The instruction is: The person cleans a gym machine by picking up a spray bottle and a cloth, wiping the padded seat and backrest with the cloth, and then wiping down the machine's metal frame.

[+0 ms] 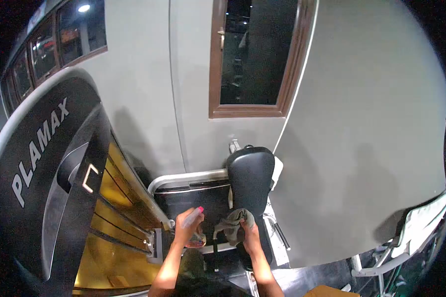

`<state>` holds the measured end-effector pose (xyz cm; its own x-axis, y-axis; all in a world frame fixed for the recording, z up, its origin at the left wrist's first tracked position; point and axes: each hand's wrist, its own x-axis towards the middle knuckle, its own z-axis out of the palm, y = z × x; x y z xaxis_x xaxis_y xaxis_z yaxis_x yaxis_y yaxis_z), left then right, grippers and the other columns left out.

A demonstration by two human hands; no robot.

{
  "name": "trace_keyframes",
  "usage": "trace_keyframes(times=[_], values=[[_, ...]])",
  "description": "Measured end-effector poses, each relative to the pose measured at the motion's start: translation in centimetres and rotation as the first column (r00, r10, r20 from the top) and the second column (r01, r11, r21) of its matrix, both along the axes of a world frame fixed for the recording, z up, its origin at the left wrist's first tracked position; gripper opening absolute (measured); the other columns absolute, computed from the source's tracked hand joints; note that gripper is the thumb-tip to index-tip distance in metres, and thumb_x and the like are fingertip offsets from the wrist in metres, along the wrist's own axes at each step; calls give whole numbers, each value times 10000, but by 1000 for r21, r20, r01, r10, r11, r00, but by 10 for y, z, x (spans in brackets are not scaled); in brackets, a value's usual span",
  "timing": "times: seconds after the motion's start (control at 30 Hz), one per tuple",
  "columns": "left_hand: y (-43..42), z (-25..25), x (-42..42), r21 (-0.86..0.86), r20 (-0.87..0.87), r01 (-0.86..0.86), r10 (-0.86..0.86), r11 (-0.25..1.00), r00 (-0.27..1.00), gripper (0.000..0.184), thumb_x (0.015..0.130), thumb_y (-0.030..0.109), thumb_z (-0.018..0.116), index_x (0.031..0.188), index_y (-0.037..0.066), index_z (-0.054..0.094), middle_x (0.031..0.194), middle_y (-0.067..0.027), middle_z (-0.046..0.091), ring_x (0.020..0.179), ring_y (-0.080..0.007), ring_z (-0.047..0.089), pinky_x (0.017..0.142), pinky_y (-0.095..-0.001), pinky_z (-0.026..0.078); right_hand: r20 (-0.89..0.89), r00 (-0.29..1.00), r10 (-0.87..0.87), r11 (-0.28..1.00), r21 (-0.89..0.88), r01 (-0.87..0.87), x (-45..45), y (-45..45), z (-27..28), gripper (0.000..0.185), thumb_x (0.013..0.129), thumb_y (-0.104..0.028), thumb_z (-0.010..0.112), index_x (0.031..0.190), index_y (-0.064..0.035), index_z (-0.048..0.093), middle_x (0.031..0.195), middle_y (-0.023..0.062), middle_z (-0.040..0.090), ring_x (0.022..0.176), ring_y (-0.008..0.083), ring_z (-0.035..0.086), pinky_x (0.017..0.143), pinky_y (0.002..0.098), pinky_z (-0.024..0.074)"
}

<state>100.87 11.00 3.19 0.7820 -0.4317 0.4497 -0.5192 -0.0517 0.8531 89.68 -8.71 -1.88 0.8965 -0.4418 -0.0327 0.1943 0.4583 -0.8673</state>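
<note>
My left hand (183,229) is closed around a spray bottle (198,240) with a pale head and a pink nozzle tip; its see-through body shows below the fingers. A crumpled grey cloth (231,224) is gripped in my right hand (251,236), hanging toward the left. Just beyond that hand stands the black padded backrest (251,171) of an exercise machine, and the cloth overlaps its lower part. Whether the cloth touches the pad I cannot tell.
A tall black machine housing (47,148) lettered PLAMAX rises at left, with a yellow see-through panel (115,242) and cables behind it. A silver frame tube (193,177) curves near the wall. A brown-framed window (255,54) is ahead; another white-framed machine (421,230) stands at right.
</note>
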Motion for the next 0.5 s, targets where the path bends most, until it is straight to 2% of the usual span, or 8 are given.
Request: trace_keyframes(times=[0.07,0.13,0.17,0.23,0.33,0.43,0.47,0.5], values=[[2,2,7,39,53,-35,33,999,998,37,850,20,611,814,13,615,675,-40,590,479,-109,562,410,-258,430,1,1000,21,1000,-6,-21,16,-6,-12,395,930,-117,547,1305,-28,459,1220,70,556,1108,174,519,961,311,405],[1,3,15,-13,-223,-32,28,999,974,18,828,25,633,816,20,620,686,-39,601,473,-109,560,409,-258,437,4,1000,30,999,-11,-30,27,-8,-9,398,930,-125,553,1306,-30,459,1223,68,554,1111,173,517,964,308,401],[-2,3,21,-18,-224,-37,32,999,974,18,828,25,633,816,20,620,686,-39,601,473,-109,560,409,-258,437,-11,1000,9,1000,-3,-9,35,-9,-5,399,932,-132,554,1306,-31,460,1228,68,551,1114,172,516,973,308,393],[-10,3,35,-7,-366,-107,97,994,925,52,836,54,644,817,12,619,691,-44,608,454,-110,553,414,-257,442,-33,999,-18,1000,3,18,48,-13,2,399,933,-140,555,1306,-33,460,1234,68,548,1118,172,514,981,308,384],[-25,-5,72,-57,-384,-24,0,998,923,90,851,91,649,831,8,620,687,-35,600,468,-101,554,423,-260,438,-6,998,-55,998,-24,55,75,-26,5,403,937,-160,555,1310,-39,460,1245,67,543,1125,170,511,996,309,368],[-46,6,107,-82,-427,-17,-20,996,904,131,867,135,650,842,9,622,658,-17,582,490,-94,558,431,-260,431,2,995,-100,995,-27,100,111,-44,6,414,939,-173,556,1319,-44,453,1258,70,539,1145,172,501,1008,312,356],[-56,-10,125,-157,-381,-20,-42,987,924,149,865,173,659,857,27,628,650,-2,566,498,-94,560,430,-256,422,-17,996,-85,994,-69,84,124,-51,3,429,936,-167,563,1329,-45,442,1275,72,530,1167,173,486,1021,313,342],[-59,-7,138,-80,-364,1,-30,997,931,197,860,223,675,882,32,633,667,-10,577,487,-101,557,438,-250,425,-32,997,-71,992,-111,67,140,-60,0,444,933,-160,569,1339,-45,430,1292,73,521,1190,173,471,1034,315,328]])
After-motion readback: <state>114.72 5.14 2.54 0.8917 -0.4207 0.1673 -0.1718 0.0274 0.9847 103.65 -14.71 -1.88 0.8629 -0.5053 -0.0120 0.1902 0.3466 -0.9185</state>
